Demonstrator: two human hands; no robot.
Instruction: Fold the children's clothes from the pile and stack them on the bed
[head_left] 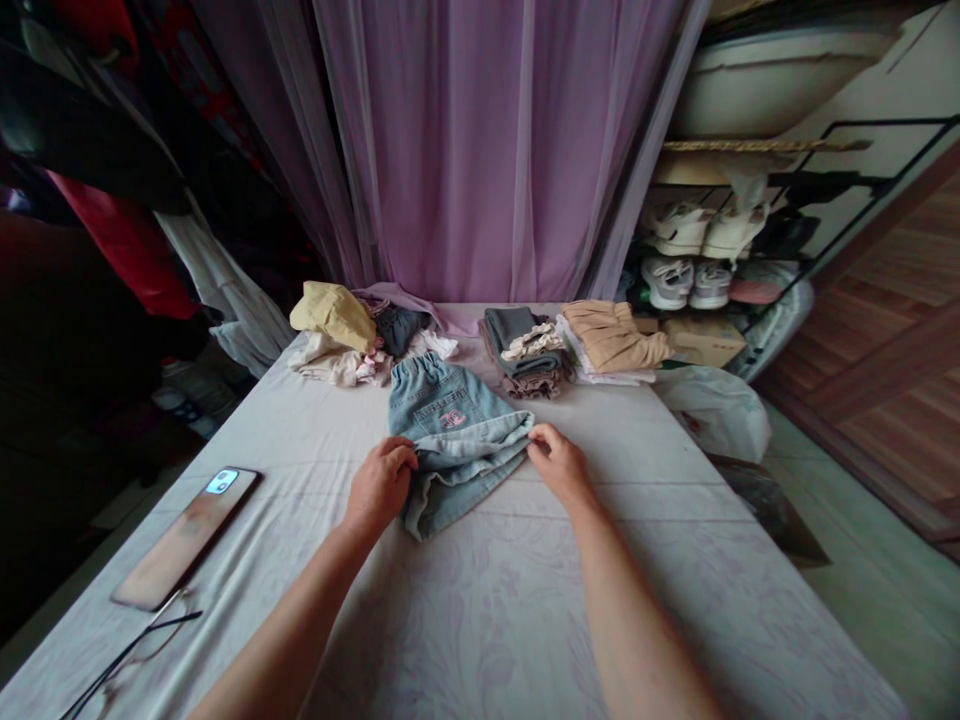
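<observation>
A pair of small denim shorts (442, 390) lies in the middle of the white-covered table (480, 620). Its waistband is elastic and points away from me, and a pink design marks the pocket. One leg's hem is turned up across the other. My left hand (382, 480) pinches the denim at the left side. With fingers closed, my right hand (555, 458) grips the hem's right corner. Behind the shorts, a loose heap of clothes (334, 315) sits on the left. Folded clothes (517, 335) and a tan folded garment (611, 335) are stacked on the right.
A phone (187, 540) and eyeglasses (135, 645) lie at the table's left. A purple curtain (465, 150) hangs behind. Hanging clothes (150, 240) flank the left side. On the right stand a rack with shoes (675, 280) and a plastic bag (712, 410).
</observation>
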